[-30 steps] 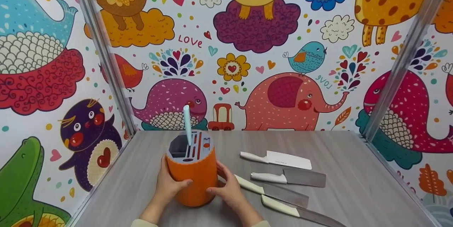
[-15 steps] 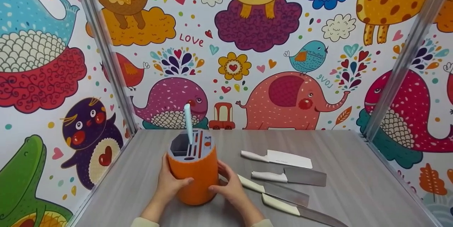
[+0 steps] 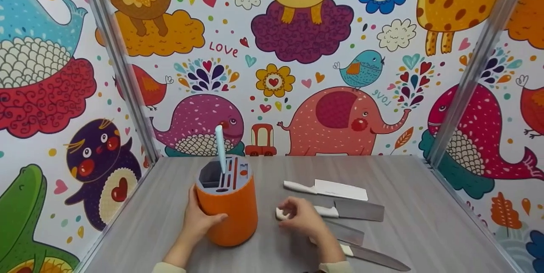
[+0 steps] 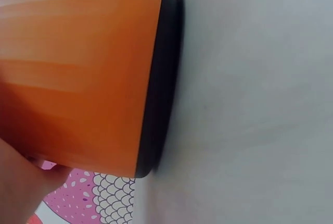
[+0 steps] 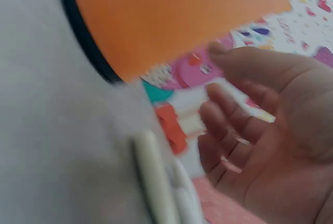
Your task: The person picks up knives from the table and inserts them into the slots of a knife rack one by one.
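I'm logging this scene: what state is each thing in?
Orange block: upright
Blue handle: standing in orange block
White cleaver: lying flat
Middle cleaver: flat, partly hidden
Nearest cleaver: flat, partly hidden
Pointed knife: flat, partly hidden
Left hand: gripping orange block
Right hand: holding nothing, loosely bent

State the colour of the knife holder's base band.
The base band is black, seen best in the left wrist view.
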`<state>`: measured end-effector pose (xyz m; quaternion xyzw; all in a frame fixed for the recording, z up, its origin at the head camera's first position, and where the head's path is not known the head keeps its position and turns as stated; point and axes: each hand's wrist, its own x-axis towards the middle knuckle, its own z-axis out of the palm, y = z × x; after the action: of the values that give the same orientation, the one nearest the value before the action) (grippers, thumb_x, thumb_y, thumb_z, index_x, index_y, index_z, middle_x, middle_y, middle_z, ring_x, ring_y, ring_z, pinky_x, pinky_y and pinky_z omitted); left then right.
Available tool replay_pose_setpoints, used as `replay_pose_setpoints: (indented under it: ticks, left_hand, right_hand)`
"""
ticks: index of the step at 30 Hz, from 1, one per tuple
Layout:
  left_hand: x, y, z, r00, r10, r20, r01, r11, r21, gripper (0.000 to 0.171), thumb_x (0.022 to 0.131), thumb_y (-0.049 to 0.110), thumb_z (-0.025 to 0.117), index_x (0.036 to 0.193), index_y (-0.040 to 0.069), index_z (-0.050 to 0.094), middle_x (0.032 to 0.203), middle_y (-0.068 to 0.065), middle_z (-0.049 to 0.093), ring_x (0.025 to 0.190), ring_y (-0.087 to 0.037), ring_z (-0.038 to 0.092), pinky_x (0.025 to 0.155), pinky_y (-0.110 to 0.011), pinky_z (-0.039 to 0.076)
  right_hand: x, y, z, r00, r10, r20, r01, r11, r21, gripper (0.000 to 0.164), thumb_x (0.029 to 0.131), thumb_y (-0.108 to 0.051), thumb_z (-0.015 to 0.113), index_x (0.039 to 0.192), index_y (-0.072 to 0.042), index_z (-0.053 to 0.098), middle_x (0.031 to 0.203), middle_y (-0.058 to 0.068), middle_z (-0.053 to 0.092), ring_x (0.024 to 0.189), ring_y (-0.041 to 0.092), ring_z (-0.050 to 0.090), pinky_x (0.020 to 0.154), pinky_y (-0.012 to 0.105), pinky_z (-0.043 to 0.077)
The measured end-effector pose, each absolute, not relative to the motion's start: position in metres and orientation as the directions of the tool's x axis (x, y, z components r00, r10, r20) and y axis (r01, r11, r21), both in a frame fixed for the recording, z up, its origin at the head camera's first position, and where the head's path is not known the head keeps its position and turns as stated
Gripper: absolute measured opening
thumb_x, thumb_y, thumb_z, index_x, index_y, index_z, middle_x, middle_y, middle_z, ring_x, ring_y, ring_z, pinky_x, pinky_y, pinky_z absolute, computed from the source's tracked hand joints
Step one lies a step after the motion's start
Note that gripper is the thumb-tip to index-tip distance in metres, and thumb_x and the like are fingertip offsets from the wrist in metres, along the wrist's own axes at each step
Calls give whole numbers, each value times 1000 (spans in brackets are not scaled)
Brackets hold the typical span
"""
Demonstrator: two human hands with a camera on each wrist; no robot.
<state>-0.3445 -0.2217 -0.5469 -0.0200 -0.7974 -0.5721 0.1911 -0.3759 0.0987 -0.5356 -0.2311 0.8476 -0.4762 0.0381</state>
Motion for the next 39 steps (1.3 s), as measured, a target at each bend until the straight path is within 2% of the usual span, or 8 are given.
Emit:
replay_pose_setpoints:
  ticks: [5,9,17,22,25,28,34,39]
  left_hand:
    - [-346,-224,-547,-921,-195,336,254,351,901,115,64,29,94,151,25,20,148,-1,45,125,-12,48,108,-24,39]
    - [-348,-225,-548,-922,-196,335,253,351,902,116,64,31,94,152,25,19,149,0,45,126,-12,48,111,-31,39]
    - [-347,-224,-547,-928,-189,321,248,329,911,116,64,32,94,153,27,18,151,0,43,127,-12,46,105,-13,35]
    - [-347,-221,-546,-935,-182,304,238,311,920,117,65,34,93,153,26,17,152,-1,41,130,-17,46,113,-32,38]
    - [-344,-221,-546,-945,-187,266,205,292,934,115,66,32,93,152,25,17,151,-3,41,130,-21,45,116,-46,37]
    - [-343,-220,-547,-952,-184,245,191,269,944,116,66,32,93,152,23,16,152,-7,40,132,-25,45,116,-53,35]
    - [-347,-219,-546,-950,-171,262,211,271,939,117,66,33,93,153,23,15,153,-7,39,133,-27,44,117,-53,34]
    - [-348,-220,-543,-950,-186,251,192,286,939,120,64,34,94,153,23,15,153,-7,38,133,-27,44,118,-53,33]
  right_hand:
    - [-371,133,-525,-929,-369,32,-293,681,-671,39,59,-4,87,93,-5,67,85,7,65,74,16,55,62,32,46]
    - [-366,150,-524,-939,-335,-71,-234,779,-582,38,54,0,87,83,-8,64,79,2,61,66,16,51,55,30,42]
    - [-361,154,-528,-942,-279,-188,-158,860,-485,32,56,2,88,71,-10,63,70,-1,59,64,16,50,55,32,43]
    - [-359,152,-529,-963,-199,-182,-113,910,-398,33,53,-2,91,65,-12,62,66,-1,59,61,16,52,55,33,46]
    - [-358,152,-532,-962,-191,-193,-101,911,-401,30,54,-1,89,63,-12,63,65,0,60,60,17,52,54,33,46]
    - [-357,154,-532,-957,-181,-225,-73,905,-419,27,56,0,87,64,-11,63,66,1,61,60,18,53,54,34,45]
    - [-361,160,-524,-951,-188,-247,-51,880,-473,24,57,0,85,68,-9,66,68,1,62,62,18,52,54,31,43]
    - [-361,166,-511,-944,-280,-173,-133,805,-578,23,58,3,78,73,-9,65,68,0,60,61,16,52,52,28,42]
